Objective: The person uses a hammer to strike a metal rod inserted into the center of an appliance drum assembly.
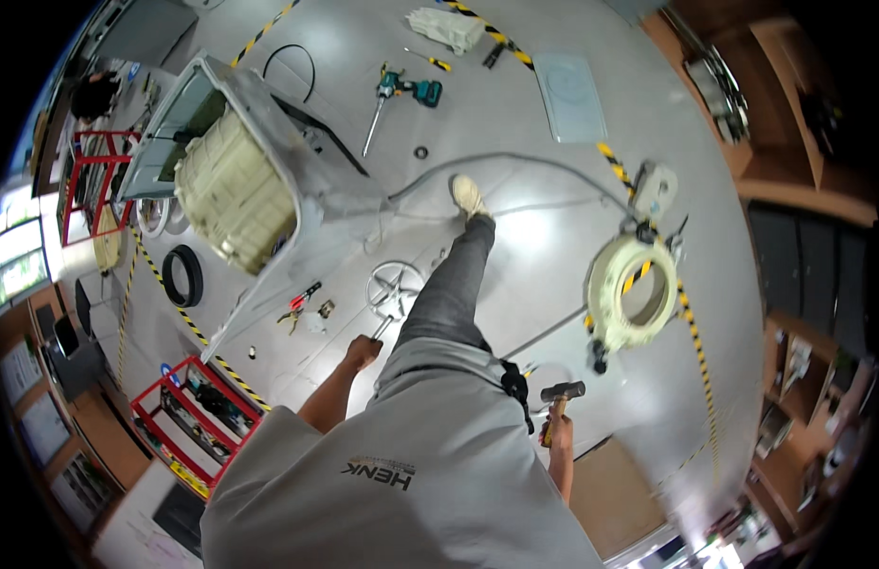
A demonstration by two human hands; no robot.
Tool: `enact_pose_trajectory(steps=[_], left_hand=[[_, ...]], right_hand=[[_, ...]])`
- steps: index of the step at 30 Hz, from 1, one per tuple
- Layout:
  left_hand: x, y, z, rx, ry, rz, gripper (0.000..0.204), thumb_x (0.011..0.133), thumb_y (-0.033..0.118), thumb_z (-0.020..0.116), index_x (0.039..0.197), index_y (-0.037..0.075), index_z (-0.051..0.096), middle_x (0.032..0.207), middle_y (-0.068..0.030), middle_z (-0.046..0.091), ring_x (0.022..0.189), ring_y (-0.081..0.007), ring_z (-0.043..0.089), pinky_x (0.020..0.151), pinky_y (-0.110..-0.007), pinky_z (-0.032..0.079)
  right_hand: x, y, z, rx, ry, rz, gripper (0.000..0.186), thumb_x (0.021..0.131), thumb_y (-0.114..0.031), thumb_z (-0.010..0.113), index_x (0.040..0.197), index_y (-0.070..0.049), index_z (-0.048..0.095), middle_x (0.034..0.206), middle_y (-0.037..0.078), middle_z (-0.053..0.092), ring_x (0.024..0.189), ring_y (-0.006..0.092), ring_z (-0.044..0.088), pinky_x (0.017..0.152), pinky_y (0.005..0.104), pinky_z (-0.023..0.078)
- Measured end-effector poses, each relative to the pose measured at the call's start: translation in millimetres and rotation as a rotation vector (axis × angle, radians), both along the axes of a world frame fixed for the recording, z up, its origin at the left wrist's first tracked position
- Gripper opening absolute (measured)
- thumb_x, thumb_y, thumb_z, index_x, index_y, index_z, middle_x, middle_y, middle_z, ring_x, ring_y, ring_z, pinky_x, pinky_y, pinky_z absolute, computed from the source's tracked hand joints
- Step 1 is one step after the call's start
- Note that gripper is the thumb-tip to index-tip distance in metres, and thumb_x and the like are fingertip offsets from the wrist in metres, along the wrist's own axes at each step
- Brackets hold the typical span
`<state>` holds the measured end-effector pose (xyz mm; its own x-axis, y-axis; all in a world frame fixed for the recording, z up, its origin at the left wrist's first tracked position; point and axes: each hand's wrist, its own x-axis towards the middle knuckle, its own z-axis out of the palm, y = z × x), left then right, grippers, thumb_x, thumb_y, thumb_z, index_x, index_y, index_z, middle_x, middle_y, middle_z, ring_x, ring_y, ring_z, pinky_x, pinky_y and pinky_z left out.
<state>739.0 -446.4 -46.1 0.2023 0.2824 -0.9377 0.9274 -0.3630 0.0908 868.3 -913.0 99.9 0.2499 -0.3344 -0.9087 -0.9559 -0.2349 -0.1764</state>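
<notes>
My right hand is closed round the wooden handle of a hammer, its dark metal head upward beside my waist. With my left hand I grip a short rod-like tool, its metal shaft sticking up past the fingers; its exact kind is unclear. Just beyond that shaft a silvery spoked wheel lies on the floor; I cannot tell whether the two touch. To the left a grey washing machine cabinet lies tipped over, with a cream tub inside it.
Ahead lie a teal cordless drill, a screwdriver and a clear panel. A cream ring is at the right, with a grey hose across the floor. Pliers, a black rubber ring and a red tool rack are leftward.
</notes>
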Motion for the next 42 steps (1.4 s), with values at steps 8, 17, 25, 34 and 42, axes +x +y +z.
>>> enact_pose_trajectory(steps=[8,17,25,34,42], left_hand=[[231.6,31.9,45.0,0.128,-0.309,0.345,0.036,0.078,0.031,0.059,0.075,-0.005,0.063,0.072,-0.0260,0.061,0.074,-0.0374,0.062,0.063,-0.043,0.045],[424.2,60.5,152.2,0.154,-0.671,0.690,0.033,0.085,0.020,0.058,0.063,-0.005,0.051,0.050,-0.0089,0.042,0.052,-0.0138,0.037,0.050,-0.039,0.034],[542.5,105.8,148.8,0.353,-0.859,0.463,0.028,0.080,0.019,0.058,0.061,-0.001,0.053,0.059,-0.0189,0.053,0.057,-0.0368,0.053,0.055,-0.042,0.042],[585.1,197.9,10.4,0.614,-1.012,0.195,0.026,0.073,0.018,0.061,0.054,0.005,0.049,0.053,-0.0102,0.048,0.050,-0.0315,0.051,0.049,-0.041,0.041],[554.1,254.4,-62.0,0.750,-0.987,0.149,0.026,0.071,0.020,0.062,0.052,0.005,0.053,0.052,-0.0105,0.052,0.048,-0.0315,0.053,0.046,-0.039,0.043]], right_hand=[[319.9,81.6,24.9,0.047,-0.142,0.302,0.028,0.087,-0.034,0.054,0.079,-0.007,0.050,0.049,0.002,0.043,0.032,0.0153,0.042,0.030,0.0290,0.034],[547.8,203.9,70.3,0.176,-0.217,0.634,0.027,0.089,-0.033,0.054,0.082,-0.007,0.048,0.052,0.002,0.046,0.035,0.0136,0.044,0.032,0.0264,0.036],[694.3,363.8,13.4,0.252,-0.170,1.144,0.021,0.090,-0.023,0.052,0.083,-0.003,0.049,0.051,0.002,0.044,0.035,0.0121,0.043,0.034,0.0260,0.036],[740.0,452.7,-66.5,0.278,-0.015,1.291,0.014,0.086,-0.012,0.059,0.089,-0.003,0.049,0.054,0.000,0.046,0.038,0.0085,0.043,0.035,0.0212,0.036],[721.8,491.8,-137.6,0.266,-0.074,1.341,0.011,0.086,-0.006,0.054,0.091,-0.004,0.045,0.060,0.001,0.046,0.040,0.0076,0.042,0.035,0.0215,0.038]])
